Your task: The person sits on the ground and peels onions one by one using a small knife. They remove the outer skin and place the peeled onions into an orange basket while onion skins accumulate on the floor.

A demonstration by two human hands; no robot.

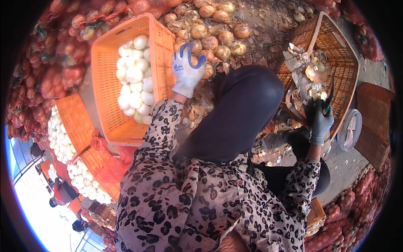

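My left hand (189, 69), in a white glove with blue fingertips, is raised with fingers apart beside an orange plastic crate (124, 138). Peeled white onions (135, 74) are heaped inside that crate. Unpeeled onions (217, 42) lie on the floor just beyond my left hand. My right hand (320, 121), in a grey and dark glove, is closed around the handle of a knife (332, 89), whose dark curved blade points away from me. It is at the near side of a dirty orange crate (341, 47) holding onion skins and scraps (315, 74).
Red mesh sacks of onions (56, 63) are piled at the left, more (343, 217) at lower right. Crates of peeled onions (91, 179) stand lower left, with people (63, 192) beyond. A white bucket (349, 130) and a brown crate (374, 116) are at the right.
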